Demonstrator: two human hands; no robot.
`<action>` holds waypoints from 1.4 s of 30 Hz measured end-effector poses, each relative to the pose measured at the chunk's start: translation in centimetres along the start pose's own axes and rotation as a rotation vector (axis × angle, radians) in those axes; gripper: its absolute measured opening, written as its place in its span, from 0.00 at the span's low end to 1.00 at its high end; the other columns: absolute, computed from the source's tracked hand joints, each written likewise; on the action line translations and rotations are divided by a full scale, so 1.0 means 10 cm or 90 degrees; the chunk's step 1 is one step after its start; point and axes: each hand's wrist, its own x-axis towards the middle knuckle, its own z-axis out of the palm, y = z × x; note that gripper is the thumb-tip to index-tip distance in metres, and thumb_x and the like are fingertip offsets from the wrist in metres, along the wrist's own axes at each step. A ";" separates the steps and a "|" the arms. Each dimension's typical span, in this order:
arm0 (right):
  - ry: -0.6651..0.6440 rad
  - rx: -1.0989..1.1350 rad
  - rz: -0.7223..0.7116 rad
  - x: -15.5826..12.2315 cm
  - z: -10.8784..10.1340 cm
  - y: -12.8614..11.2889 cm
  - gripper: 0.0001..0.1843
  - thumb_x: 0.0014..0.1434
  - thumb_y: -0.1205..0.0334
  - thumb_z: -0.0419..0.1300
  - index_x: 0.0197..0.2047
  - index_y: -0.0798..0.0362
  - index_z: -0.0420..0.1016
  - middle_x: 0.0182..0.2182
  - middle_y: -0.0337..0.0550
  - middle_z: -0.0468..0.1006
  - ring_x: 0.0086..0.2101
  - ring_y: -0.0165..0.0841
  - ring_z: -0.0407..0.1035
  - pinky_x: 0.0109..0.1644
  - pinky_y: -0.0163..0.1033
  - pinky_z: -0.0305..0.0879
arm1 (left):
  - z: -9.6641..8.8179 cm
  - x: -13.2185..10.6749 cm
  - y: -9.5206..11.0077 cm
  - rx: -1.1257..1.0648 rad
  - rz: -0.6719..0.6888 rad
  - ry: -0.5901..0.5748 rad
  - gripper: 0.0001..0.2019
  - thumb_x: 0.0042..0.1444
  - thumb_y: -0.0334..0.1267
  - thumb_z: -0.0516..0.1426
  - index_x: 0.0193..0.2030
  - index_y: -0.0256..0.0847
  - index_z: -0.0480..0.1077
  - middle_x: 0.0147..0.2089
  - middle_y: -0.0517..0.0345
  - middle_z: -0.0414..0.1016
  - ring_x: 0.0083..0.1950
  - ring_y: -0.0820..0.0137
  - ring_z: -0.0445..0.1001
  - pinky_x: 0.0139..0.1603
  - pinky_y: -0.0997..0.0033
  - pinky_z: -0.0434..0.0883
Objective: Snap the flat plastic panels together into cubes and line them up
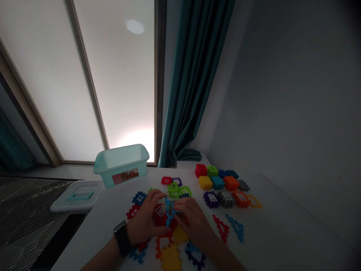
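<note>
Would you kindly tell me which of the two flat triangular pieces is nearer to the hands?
The red triangular piece; the blue one lies beyond it, farther from the right hand.

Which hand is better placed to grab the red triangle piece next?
Right, probably. The right hand lies nearest the red triangle piece; the left hand sits beyond the blue tile, farther off.

Both forearms enter from below and converge. Left hand and right hand lie palm-down, side by side, fingers curled inward in a pinch, fingertips nearly touching.
</note>
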 end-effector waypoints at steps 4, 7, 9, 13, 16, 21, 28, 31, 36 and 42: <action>0.008 -0.022 -0.024 0.01 -0.01 -0.01 0.06 0.69 0.64 0.55 0.46 0.49 0.71 0.41 0.46 0.79 0.43 0.38 0.73 0.48 0.47 0.71 | 0.00 0.01 0.01 -0.027 -0.014 -0.015 0.38 0.44 0.37 0.70 0.63 0.47 0.61 0.62 0.48 0.61 0.62 0.52 0.65 0.62 0.51 0.67; 0.025 -0.030 -0.013 0.00 0.01 -0.01 0.06 0.69 0.63 0.54 0.45 0.49 0.72 0.39 0.45 0.79 0.40 0.37 0.73 0.46 0.45 0.71 | 0.00 0.02 -0.01 -0.045 -0.008 -0.022 0.33 0.48 0.43 0.69 0.60 0.46 0.65 0.60 0.48 0.63 0.60 0.53 0.66 0.62 0.52 0.67; 0.042 -0.032 0.010 -0.01 0.02 -0.01 0.07 0.70 0.62 0.53 0.43 0.49 0.73 0.37 0.44 0.78 0.38 0.37 0.72 0.44 0.44 0.70 | -0.01 0.03 -0.02 -0.058 0.001 -0.010 0.28 0.51 0.46 0.67 0.58 0.45 0.67 0.59 0.48 0.64 0.59 0.54 0.66 0.62 0.53 0.66; 0.052 0.025 0.125 -0.01 0.03 -0.03 0.10 0.69 0.59 0.53 0.38 0.50 0.73 0.33 0.43 0.77 0.36 0.37 0.72 0.42 0.42 0.68 | -0.05 0.06 0.02 -0.094 0.002 -0.004 0.13 0.60 0.45 0.60 0.49 0.45 0.72 0.55 0.50 0.66 0.57 0.57 0.67 0.61 0.56 0.66; 0.017 0.143 0.277 0.03 0.01 -0.09 0.11 0.67 0.55 0.54 0.38 0.51 0.74 0.34 0.43 0.78 0.36 0.37 0.73 0.39 0.39 0.68 | -0.06 0.09 0.08 -0.145 -0.015 -0.008 0.07 0.63 0.42 0.56 0.41 0.44 0.74 0.51 0.51 0.69 0.54 0.61 0.69 0.59 0.60 0.67; -0.013 0.321 0.433 0.09 0.01 -0.15 0.16 0.64 0.49 0.57 0.36 0.52 0.75 0.32 0.43 0.78 0.34 0.36 0.73 0.38 0.37 0.68 | -0.02 0.13 0.13 -0.207 -0.066 -0.003 0.12 0.64 0.45 0.56 0.32 0.41 0.72 0.45 0.53 0.71 0.47 0.64 0.71 0.54 0.64 0.68; 0.014 0.404 0.443 0.07 0.08 -0.11 0.19 0.62 0.44 0.59 0.35 0.53 0.75 0.26 0.38 0.74 0.27 0.32 0.68 0.32 0.35 0.65 | -0.05 0.15 0.17 -0.209 -0.110 0.013 0.20 0.65 0.53 0.52 0.30 0.42 0.69 0.42 0.54 0.72 0.44 0.64 0.72 0.49 0.64 0.71; 0.025 0.396 0.437 0.07 0.08 -0.11 0.20 0.64 0.43 0.56 0.36 0.53 0.73 0.24 0.37 0.72 0.26 0.32 0.69 0.31 0.35 0.66 | -0.07 0.15 0.15 -0.178 -0.104 0.021 0.22 0.68 0.55 0.46 0.34 0.42 0.70 0.42 0.54 0.73 0.44 0.64 0.72 0.49 0.63 0.72; 0.055 0.193 0.307 0.04 0.02 -0.11 0.14 0.69 0.50 0.52 0.40 0.50 0.73 0.32 0.42 0.77 0.34 0.36 0.73 0.37 0.38 0.70 | -0.10 0.10 0.12 -0.129 -0.060 -0.013 0.21 0.67 0.58 0.47 0.47 0.44 0.71 0.47 0.52 0.73 0.49 0.61 0.72 0.54 0.59 0.71; 0.089 -0.028 0.065 -0.02 0.04 -0.07 0.09 0.70 0.63 0.51 0.41 0.47 0.72 0.37 0.43 0.78 0.41 0.37 0.72 0.48 0.44 0.69 | -0.10 0.06 0.08 -0.104 -0.011 -0.043 0.27 0.60 0.60 0.55 0.56 0.43 0.69 0.53 0.49 0.70 0.54 0.56 0.70 0.59 0.53 0.67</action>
